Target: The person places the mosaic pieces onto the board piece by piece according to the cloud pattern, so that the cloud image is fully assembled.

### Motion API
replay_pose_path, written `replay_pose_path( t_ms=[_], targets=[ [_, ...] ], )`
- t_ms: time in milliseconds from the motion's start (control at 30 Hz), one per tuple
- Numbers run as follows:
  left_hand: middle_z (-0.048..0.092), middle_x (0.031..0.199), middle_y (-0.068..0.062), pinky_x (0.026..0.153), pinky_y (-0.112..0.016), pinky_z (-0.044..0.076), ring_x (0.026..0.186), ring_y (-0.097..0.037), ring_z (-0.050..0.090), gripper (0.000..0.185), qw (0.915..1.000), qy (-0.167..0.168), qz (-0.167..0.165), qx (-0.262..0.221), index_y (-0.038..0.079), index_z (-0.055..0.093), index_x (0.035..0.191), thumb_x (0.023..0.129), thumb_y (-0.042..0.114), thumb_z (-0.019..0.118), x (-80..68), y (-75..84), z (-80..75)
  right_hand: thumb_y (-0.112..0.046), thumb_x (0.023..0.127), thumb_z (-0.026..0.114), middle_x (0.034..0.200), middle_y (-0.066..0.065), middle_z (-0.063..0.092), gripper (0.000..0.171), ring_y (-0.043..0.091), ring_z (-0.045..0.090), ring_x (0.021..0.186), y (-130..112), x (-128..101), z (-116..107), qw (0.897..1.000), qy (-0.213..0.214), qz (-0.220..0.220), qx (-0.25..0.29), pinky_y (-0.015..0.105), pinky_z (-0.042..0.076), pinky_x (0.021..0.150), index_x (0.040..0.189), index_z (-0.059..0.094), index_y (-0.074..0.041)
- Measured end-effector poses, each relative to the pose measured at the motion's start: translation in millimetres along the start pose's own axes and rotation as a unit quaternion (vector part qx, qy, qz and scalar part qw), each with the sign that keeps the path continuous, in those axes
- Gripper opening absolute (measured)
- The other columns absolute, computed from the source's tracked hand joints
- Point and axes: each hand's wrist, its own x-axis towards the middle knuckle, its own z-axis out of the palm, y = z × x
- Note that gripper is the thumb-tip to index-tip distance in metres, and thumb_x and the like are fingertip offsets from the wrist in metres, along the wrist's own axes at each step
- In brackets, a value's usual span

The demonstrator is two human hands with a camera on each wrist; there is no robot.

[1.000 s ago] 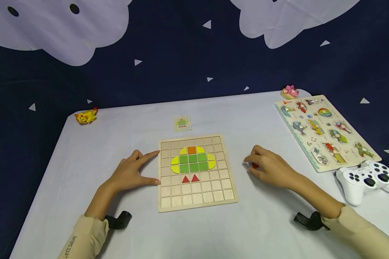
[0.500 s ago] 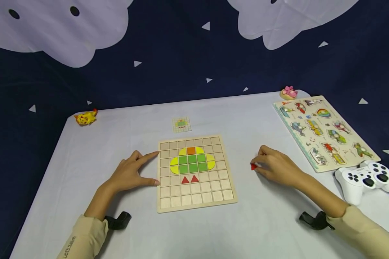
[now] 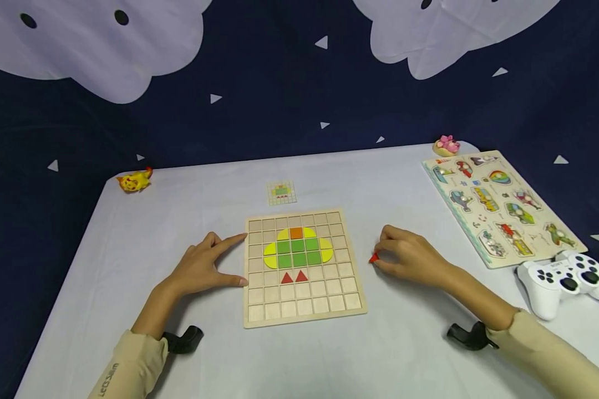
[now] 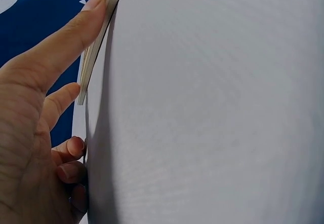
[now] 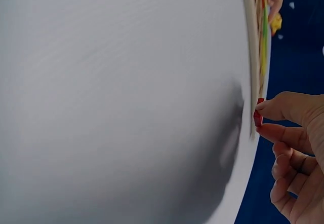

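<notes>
A square wooden grid board [image 3: 304,306] lies on the white table, with green squares [image 3: 298,259], yellow rounded pieces [image 3: 326,250], an orange square [image 3: 297,233] and two red triangles [image 3: 287,278] set in its cells. My left hand [image 3: 197,269] touches the board's left edge with its outstretched thumb and index fingertip, spread apart. To the right of the board, my right hand [image 3: 411,257] pinches a small red triangle piece [image 3: 373,258] between thumb and index finger. The right wrist view shows that red piece [image 5: 258,113] held above the tablecloth, its other fingers loosely curled.
Behind the board lies a small pattern card [image 3: 282,193]. A picture puzzle board [image 3: 504,205] and a white game controller [image 3: 564,280] occupy the right side. A yellow figurine [image 3: 135,180] sits at the back left corner, a pink one [image 3: 447,145] at the back right.
My right hand first drew slightly right, then came left toward the board with the red triangle piece, which now shows more at its fingertips. The left hand stays at the board's edge.
</notes>
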Motion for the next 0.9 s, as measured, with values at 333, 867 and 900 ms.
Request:
replay_pose_path(
  t_ms=[333,867,900],
  targets=[
    [0.042,0.093,-0.002,0.072,-0.034,0.027,0.077,-0.017,0.039,0.100,1.0000,0.000,-0.007,-0.001,0.032,0.045,0.149,0.064,0.072,0.079,0.6,-0.3,1.6,-0.019,0.079,0.082,0.087,-0.006,0.054,0.010,0.003,0.047,0.073,-45,41,19,0.997,-0.038,-0.045,0.057,0.022,0.045,0.066,0.084,0.075,-0.014],
    [0.042,0.093,-0.002,0.071,-0.034,0.026,0.073,-0.018,0.038,0.100,1.0000,0.004,-0.001,-0.001,0.032,0.046,0.149,0.064,0.071,0.079,1.6,-1.6,3.2,-0.016,0.083,0.078,0.088,-0.004,0.057,0.007,0.008,0.052,0.075,-76,66,39,0.994,-0.077,-0.069,0.043,0.027,0.047,0.071,0.086,0.076,-0.011],
    [0.042,0.093,-0.002,0.071,-0.034,0.026,0.073,-0.018,0.038,0.100,1.0000,0.005,-0.001,0.000,0.032,0.046,0.149,0.064,0.071,0.079,1.6,-2.0,3.1,-0.017,0.083,0.078,0.089,-0.004,0.058,0.007,0.008,0.052,0.075,-76,66,39,0.993,-0.082,-0.067,0.046,0.027,0.047,0.072,0.087,0.077,-0.011]
  ],
)
